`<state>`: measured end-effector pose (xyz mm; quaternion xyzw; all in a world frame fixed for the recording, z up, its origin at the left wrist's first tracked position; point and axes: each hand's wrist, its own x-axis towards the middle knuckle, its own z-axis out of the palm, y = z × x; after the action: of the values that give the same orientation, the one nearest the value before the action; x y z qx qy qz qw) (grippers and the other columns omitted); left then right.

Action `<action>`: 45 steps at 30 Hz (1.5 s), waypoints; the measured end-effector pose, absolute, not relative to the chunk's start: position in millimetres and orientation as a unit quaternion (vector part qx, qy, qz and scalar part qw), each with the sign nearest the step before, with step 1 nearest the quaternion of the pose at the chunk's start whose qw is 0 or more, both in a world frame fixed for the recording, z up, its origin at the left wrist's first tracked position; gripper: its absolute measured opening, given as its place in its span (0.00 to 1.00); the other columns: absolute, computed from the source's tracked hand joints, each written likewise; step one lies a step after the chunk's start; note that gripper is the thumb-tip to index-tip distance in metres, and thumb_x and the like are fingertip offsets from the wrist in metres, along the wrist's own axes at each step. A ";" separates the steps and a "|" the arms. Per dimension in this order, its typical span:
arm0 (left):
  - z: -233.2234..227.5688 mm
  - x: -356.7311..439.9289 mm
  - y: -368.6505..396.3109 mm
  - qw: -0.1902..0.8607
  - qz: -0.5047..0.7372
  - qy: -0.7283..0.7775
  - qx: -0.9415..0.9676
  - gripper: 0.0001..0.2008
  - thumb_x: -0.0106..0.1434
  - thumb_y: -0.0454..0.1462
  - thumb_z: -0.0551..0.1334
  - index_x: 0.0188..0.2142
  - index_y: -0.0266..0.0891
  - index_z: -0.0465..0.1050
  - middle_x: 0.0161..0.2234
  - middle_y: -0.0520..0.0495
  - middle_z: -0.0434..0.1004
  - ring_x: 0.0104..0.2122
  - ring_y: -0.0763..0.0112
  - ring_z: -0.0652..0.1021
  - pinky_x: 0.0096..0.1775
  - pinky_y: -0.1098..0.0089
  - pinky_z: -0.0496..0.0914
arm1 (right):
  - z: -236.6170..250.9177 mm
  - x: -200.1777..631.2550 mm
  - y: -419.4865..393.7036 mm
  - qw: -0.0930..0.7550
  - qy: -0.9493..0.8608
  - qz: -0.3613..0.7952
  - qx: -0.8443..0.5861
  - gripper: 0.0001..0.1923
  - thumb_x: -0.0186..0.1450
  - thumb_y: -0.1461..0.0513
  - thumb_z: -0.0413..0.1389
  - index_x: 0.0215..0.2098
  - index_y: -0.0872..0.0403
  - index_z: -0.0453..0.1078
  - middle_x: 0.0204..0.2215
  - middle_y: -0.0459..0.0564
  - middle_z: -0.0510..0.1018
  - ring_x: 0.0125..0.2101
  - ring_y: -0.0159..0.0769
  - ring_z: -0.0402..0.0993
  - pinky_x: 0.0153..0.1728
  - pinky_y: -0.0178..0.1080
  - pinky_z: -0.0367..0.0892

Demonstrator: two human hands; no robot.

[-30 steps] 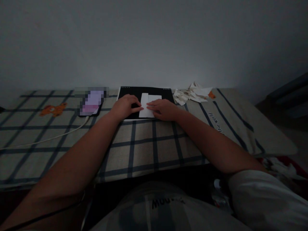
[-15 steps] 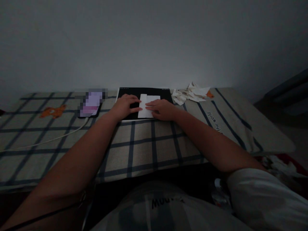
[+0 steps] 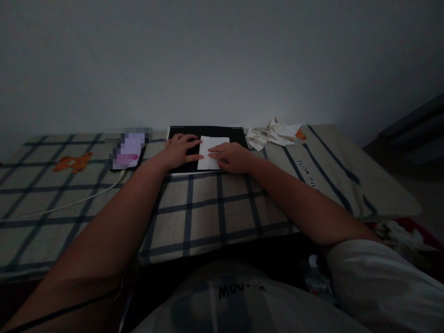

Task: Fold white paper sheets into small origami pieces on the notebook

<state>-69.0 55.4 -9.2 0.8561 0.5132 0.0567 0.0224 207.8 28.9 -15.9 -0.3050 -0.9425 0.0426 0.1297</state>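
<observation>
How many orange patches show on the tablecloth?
2: one patch left of the phone; another at the right end of the paper scraps, which seem to cover part of it. More may be hidden under the arms or black pad.

White folded paper (image 3: 204, 146) pops against the black pad (image 3: 204, 131), navy checks criss-cross the cream tablecloth (image 3: 204, 208), and there's the phone screen (image 3: 131, 145) in lilac and pink!
</observation>
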 end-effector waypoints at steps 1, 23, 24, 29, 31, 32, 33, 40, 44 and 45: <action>-8.9 -68.5 54.6 0.025 0.050 0.518 0.854 0.34 0.75 0.58 0.60 0.75 0.52 0.67 0.77 0.42 0.63 0.73 0.38 0.62 0.67 0.41 0.61 | -15.9 207.8 28.7 0.130 -0.942 0.043 -0.306 0.27 0.72 0.64 0.55 0.68 0.56 0.76 0.70 0.58 0.75 0.69 0.50 0.73 0.69 0.56 0.67; -5.8 -71.6 52.4 0.029 0.173 0.400 0.900 0.17 0.70 0.50 0.63 0.45 0.43 0.84 0.54 0.42 0.86 0.57 0.49 0.78 0.62 0.48 0.68 | -26.0 214.6 41.1 0.169 -0.955 0.063 -0.234 0.29 0.69 0.65 0.56 0.68 0.56 0.76 0.67 0.58 0.78 0.68 0.49 0.75 0.70 0.58 0.67; -6.6 -71.8 53.2 0.031 0.169 0.404 0.898 0.17 0.70 0.50 0.63 0.45 0.43 0.83 0.56 0.42 0.85 0.58 0.49 0.78 0.62 0.48 0.68 | -25.8 214.7 41.3 0.168 -0.956 0.064 -0.233 0.28 0.69 0.65 0.56 0.67 0.56 0.76 0.67 0.58 0.78 0.68 0.49 0.75 0.70 0.58 0.67; -6.2 -70.3 50.6 0.033 0.136 0.470 0.872 0.18 0.72 0.51 0.63 0.51 0.44 0.81 0.65 0.42 0.80 0.64 0.45 0.74 0.63 0.46 0.67 | -24.5 214.7 40.4 0.166 -0.955 0.066 -0.239 0.29 0.69 0.66 0.57 0.67 0.55 0.77 0.68 0.57 0.78 0.68 0.48 0.74 0.71 0.57 0.66; -3.7 -68.8 47.1 0.032 0.120 0.493 0.861 0.18 0.73 0.51 0.62 0.54 0.46 0.80 0.67 0.45 0.78 0.66 0.45 0.72 0.63 0.45 0.66 | -24.0 214.7 39.7 0.165 -0.954 0.068 -0.240 0.29 0.69 0.65 0.56 0.68 0.56 0.76 0.68 0.59 0.77 0.69 0.48 0.74 0.71 0.56 0.65; -2.5 -68.1 45.2 0.032 0.112 0.502 0.857 0.19 0.73 0.51 0.62 0.56 0.47 0.80 0.68 0.46 0.77 0.67 0.45 0.71 0.64 0.45 0.65 | -24.0 214.8 39.6 0.164 -0.954 0.068 -0.240 0.29 0.69 0.65 0.56 0.68 0.56 0.76 0.68 0.59 0.77 0.69 0.48 0.74 0.71 0.55 0.65; -1.5 -67.5 43.5 0.033 0.105 0.508 0.854 0.20 0.74 0.51 0.61 0.59 0.49 0.79 0.69 0.47 0.76 0.68 0.45 0.70 0.64 0.44 0.64 | -24.1 214.9 39.6 0.164 -0.955 0.068 -0.240 0.29 0.70 0.65 0.56 0.68 0.55 0.76 0.68 0.58 0.77 0.69 0.48 0.73 0.71 0.55 0.66; -2.6 -62.9 42.2 0.028 0.103 0.530 0.841 0.23 0.76 0.50 0.59 0.67 0.51 0.75 0.70 0.46 0.76 0.68 0.46 0.71 0.65 0.46 0.64 | -25.9 214.1 40.9 0.158 -0.956 0.058 -0.240 0.28 0.70 0.64 0.56 0.68 0.55 0.76 0.68 0.57 0.78 0.69 0.48 0.74 0.71 0.57 0.66; -3.1 -58.7 51.3 0.022 0.125 0.547 0.827 0.20 0.77 0.46 0.60 0.62 0.48 0.79 0.65 0.44 0.81 0.66 0.47 0.75 0.64 0.48 0.66 | -23.7 212.5 39.0 0.146 -0.956 0.056 -0.249 0.28 0.71 0.64 0.55 0.68 0.59 0.75 0.68 0.60 0.77 0.70 0.49 0.72 0.72 0.56 0.65; -3.0 -58.0 53.9 0.024 0.134 0.549 0.825 0.19 0.76 0.46 0.60 0.61 0.47 0.81 0.63 0.44 0.82 0.64 0.49 0.76 0.64 0.49 0.66 | -23.0 212.2 38.4 0.144 -0.956 0.058 -0.249 0.28 0.71 0.64 0.55 0.68 0.59 0.75 0.68 0.60 0.77 0.70 0.49 0.72 0.72 0.55 0.64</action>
<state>-58.0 53.9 -3.0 0.8248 0.5487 0.1344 0.0241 212.2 38.4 -23.0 -0.2493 -0.9559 0.0582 0.1436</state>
